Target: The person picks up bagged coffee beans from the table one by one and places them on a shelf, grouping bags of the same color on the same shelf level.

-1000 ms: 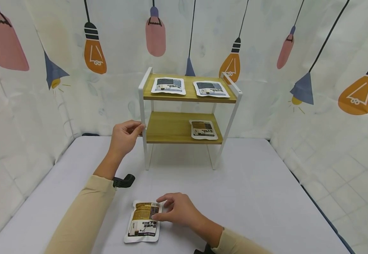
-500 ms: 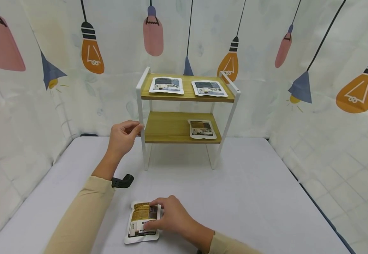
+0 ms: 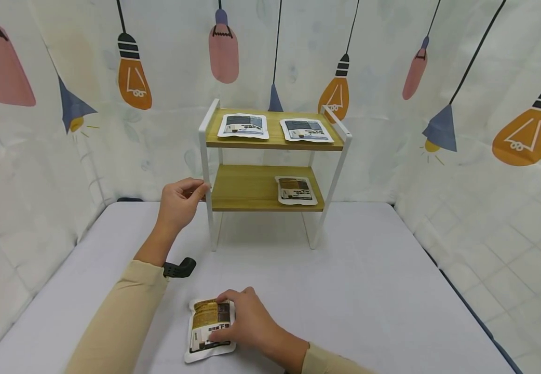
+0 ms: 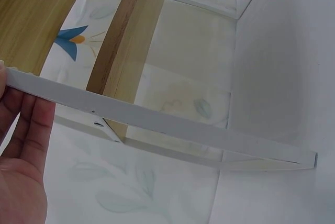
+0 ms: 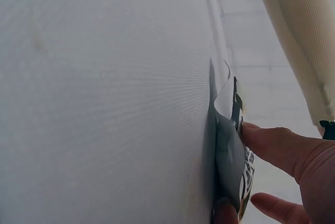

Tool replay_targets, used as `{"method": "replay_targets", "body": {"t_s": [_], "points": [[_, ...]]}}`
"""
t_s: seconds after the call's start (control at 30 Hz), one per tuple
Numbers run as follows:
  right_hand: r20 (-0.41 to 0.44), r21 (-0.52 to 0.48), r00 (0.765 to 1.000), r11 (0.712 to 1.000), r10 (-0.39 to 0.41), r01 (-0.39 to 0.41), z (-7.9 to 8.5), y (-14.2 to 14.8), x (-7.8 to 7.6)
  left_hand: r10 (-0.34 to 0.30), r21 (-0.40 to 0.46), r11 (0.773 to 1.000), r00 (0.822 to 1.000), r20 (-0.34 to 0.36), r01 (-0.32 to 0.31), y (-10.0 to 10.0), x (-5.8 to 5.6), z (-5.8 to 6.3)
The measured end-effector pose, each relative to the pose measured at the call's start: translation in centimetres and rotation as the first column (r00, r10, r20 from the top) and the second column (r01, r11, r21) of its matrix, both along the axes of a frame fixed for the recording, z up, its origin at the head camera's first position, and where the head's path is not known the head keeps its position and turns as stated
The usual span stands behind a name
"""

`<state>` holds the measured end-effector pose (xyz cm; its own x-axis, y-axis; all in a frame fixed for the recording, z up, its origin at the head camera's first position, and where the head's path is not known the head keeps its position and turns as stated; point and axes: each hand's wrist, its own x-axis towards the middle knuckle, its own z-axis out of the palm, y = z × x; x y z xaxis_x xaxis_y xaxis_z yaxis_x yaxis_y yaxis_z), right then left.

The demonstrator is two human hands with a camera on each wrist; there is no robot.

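My left hand [image 3: 180, 202] pinches the white left front leg of a small two-tier shelf [image 3: 233, 203]; in the left wrist view, the fingers [image 4: 39, 130] lie behind the white bar. Nearer to me, a white foil pouch [image 3: 205, 318] with a brown and yellow label is on the table. My right hand [image 3: 255, 324] grips the pouch by its right side, thumb on the printed face. From the right wrist view, the pouch [image 5: 230, 145] looks bent, its end curling off the cloth, and a fingertip shows at its underside.
Two pouches with blue labels, a left one [image 3: 243, 126] and a right one [image 3: 306, 130], lie on the upper board. A brown-labelled pouch [image 3: 296, 190] lies on the right of the lower board. White cloth covers the table [image 3: 368, 291]; a patterned curtain [image 3: 172, 140] hangs behind.
My right hand has moved left onto the pouch and taken hold of its right side. The pouch has turned slightly. My left hand keeps its hold on the shelf leg.
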<state>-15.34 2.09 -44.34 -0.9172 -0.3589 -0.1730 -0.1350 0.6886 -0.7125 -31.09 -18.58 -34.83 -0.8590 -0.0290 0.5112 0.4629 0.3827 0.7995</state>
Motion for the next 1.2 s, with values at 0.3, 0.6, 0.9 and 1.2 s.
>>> {"method": "replay_targets", "body": {"t_s": [0.3,0.6,0.9,1.2], "points": [[-0.005,-0.012,1.0,1.0,0.004,-0.004,0.0,-0.27,-0.06,-0.001,-0.004,1.0,1.0,-0.009,0.001,-0.04,-0.02,-0.04],[0.014,-0.009,1.0,1.0,0.007,-0.007,0.07,-0.44,-0.3,0.003,-0.011,1.0,1.0,-0.018,-0.003,-0.07,-0.05,-0.09],[0.025,-0.009,1.0,1.0,0.001,-0.001,-0.09,-0.54,-0.48,0.012,-0.02,1.0,1.0,-0.006,-0.012,0.06,0.04,-0.01],[0.017,-0.007,1.0,1.0,0.01,-0.01,-0.12,-0.68,-0.57,0.003,-0.008,1.0,1.0,-0.004,-0.003,0.12,-0.05,0.15]]}}
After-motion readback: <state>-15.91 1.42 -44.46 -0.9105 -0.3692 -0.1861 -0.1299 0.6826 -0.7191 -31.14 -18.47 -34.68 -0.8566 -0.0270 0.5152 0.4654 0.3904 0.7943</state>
